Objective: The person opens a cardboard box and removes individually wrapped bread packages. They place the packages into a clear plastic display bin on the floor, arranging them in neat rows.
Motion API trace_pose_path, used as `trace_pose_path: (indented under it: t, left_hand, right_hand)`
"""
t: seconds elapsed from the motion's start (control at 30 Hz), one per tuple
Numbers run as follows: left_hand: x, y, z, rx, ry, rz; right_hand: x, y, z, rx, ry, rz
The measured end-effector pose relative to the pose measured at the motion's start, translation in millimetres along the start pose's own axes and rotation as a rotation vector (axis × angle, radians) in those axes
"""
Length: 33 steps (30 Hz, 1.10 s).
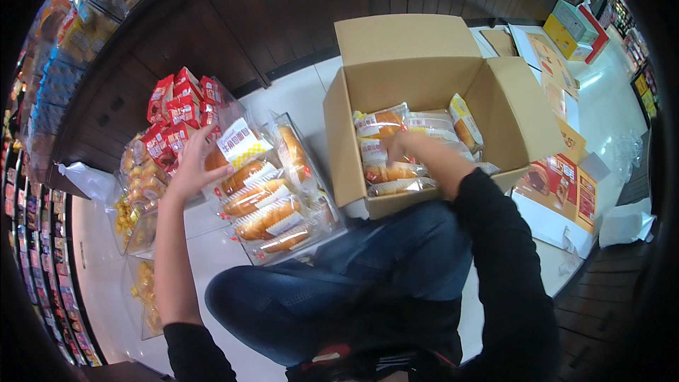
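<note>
My left hand (pixel 199 162) grips a plastic-wrapped bread roll with a white and yellow label (pixel 241 143) at the upper left end of a shallow tray (pixel 323 236). Below it in that tray lie several wrapped bread rolls (pixel 268 217) in a row, with another wrapped roll (pixel 290 154) along the right side. My right hand (pixel 406 143), somewhat blurred, reaches into the open cardboard box (pixel 339 82) over wrapped bread packs (pixel 392 172). Its fingertips are near the packs; whether they grip one cannot be told. More packs (pixel 467 124) lie at the box's right side.
Red snack packets (pixel 183 111) and bagged small pastries (pixel 146 183) stand left of the tray. Clear bins with yellow-wrapped items (pixel 147 292) sit at lower left. Dark wooden cabinets (pixel 307 5) run behind. Flattened printed cartons (pixel 557 185) and crumpled plastic (pixel 626 223) lie at right.
</note>
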State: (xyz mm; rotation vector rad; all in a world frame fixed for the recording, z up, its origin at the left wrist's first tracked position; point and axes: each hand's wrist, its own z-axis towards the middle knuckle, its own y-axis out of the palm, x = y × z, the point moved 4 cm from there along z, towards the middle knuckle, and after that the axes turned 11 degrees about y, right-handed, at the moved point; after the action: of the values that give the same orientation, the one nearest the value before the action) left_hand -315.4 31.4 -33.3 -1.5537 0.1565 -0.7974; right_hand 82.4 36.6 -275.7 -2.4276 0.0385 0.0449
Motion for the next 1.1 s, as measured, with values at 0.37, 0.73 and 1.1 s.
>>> trace_pose_path:
  t: [0.37, 0.73, 1.1]
  left_hand:
    - [58, 21, -255, 0.301, -0.445, -0.442]
    - [93, 21, -187, 0.491, -0.120, -0.579]
    - [23, 32, -72, 0.801, -0.202, -0.984]
  right_hand:
    - [-24, -5, -37, -0.063, -0.230, 0.075]
    - [-41, -115, -215, 0.093, -0.747, 1.271]
    - [-238, -162, -234, 0.847, -0.926, 0.334]
